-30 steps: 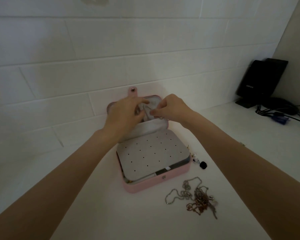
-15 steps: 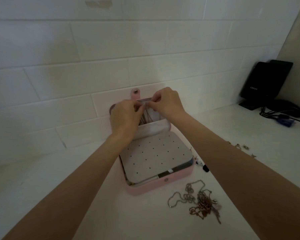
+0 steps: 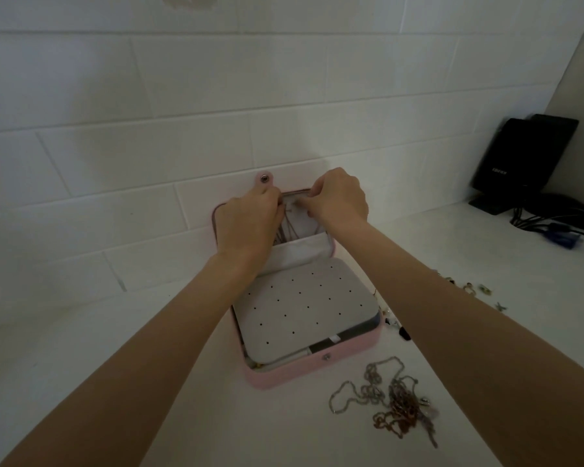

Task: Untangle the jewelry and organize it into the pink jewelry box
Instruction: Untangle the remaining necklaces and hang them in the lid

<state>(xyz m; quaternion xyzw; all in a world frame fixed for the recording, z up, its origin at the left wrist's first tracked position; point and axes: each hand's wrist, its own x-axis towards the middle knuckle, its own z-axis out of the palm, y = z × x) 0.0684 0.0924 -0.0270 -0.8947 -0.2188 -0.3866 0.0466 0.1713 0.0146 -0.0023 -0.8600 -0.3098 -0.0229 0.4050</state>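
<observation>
Thin chain necklace is pinched by left hand and right hand, fingers curled, apparently at hooks under the raised lid of the open pink leatherette jewelry box. Clasp is best seated before release, chain kept straight. Tangled silver and copper chains lie near the box on white counter; white tiled wall, black speaker beyond.

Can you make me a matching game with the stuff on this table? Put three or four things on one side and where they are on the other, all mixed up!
Things:
1. pink jewelry box
2. tangled pile of silver and copper chains
3. black upright speaker
4. grey panel dotted with small holes

Places:
A. far right corner by the wall
B. lying inside the open box
C. on the table in front of the box
D. open, its lid leaning against the tiled wall

Pairs: 1-D, 2-C, 3-A, 4-B
</observation>
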